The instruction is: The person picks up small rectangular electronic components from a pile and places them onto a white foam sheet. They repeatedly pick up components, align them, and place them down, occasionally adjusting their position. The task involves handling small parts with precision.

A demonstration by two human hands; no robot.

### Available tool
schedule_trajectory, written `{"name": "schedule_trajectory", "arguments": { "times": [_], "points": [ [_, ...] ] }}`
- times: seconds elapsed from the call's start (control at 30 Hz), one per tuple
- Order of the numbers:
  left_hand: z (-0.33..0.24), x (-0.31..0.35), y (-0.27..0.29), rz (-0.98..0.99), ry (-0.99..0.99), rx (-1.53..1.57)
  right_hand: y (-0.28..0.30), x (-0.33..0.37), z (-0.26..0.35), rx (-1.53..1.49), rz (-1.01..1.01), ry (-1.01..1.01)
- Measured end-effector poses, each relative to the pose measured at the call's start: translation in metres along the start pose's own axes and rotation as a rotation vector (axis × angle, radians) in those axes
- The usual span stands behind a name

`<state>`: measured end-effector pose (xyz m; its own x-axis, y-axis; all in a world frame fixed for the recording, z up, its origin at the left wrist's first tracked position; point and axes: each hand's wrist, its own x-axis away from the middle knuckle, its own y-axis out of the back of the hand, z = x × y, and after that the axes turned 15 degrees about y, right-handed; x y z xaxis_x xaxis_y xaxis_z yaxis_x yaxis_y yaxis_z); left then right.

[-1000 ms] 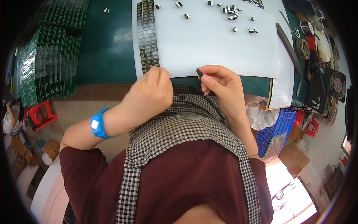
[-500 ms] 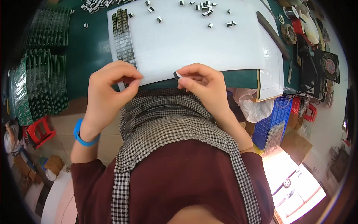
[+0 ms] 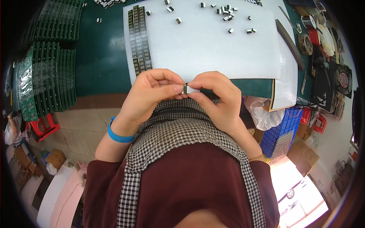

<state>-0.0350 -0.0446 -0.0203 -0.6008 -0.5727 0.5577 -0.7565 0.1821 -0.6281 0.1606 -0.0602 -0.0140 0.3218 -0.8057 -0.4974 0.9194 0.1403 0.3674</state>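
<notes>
A small black-and-white block (image 3: 192,90), like a digit display module, is pinched between my two hands just above the table's near edge. My left hand (image 3: 156,89) is closed, its thumb and forefinger tips at the block's dark, striped end. From the other side, the thumb and forefinger of my right hand (image 3: 218,93) grip the white part. Whether a thin film lies between the fingers is too small to tell. Beyond my left hand, strips of dark rectangular labels (image 3: 140,41) lie along the left side of a white foam sheet (image 3: 213,57).
Several similar loose blocks (image 3: 227,13) are scattered over the sheet's far part. Stacked green circuit boards (image 3: 57,76) stand at the left of the green table (image 3: 100,57). A dark bar (image 3: 289,41) lies at the right. A blue crate (image 3: 279,129) stands below the table's right side.
My left hand has moved right to meet my right hand at the block. The block has turned to show a striped end. The whole view has shifted slightly.
</notes>
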Motion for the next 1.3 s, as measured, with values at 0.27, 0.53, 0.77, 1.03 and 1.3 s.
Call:
{"name": "schedule_trajectory", "arguments": {
  "times": [0.27, 0.53, 0.77, 1.03, 1.3],
  "points": [
    [-0.004, 0.007, -0.023, -0.297, -0.110, -0.439, 0.000, -0.001, 0.003, 0.346, 0.185, 0.194],
    [-0.019, 0.013, -0.010, -0.611, -0.493, -0.921, 0.009, 0.005, 0.001, -0.462, -0.130, -0.596],
    [0.003, 0.041, 0.020, -0.687, -0.623, -1.588, 0.002, 0.007, -0.005, -0.466, -0.150, -0.579],
    [0.019, 0.032, 0.022, -0.733, -0.930, -2.179, 0.002, 0.002, -0.002, -0.502, -0.121, -0.652],
    [-0.034, 0.032, 0.033, -0.421, -0.384, -1.281, 0.005, 0.004, -0.004, -0.528, -0.113, -0.631]
  ]
}}
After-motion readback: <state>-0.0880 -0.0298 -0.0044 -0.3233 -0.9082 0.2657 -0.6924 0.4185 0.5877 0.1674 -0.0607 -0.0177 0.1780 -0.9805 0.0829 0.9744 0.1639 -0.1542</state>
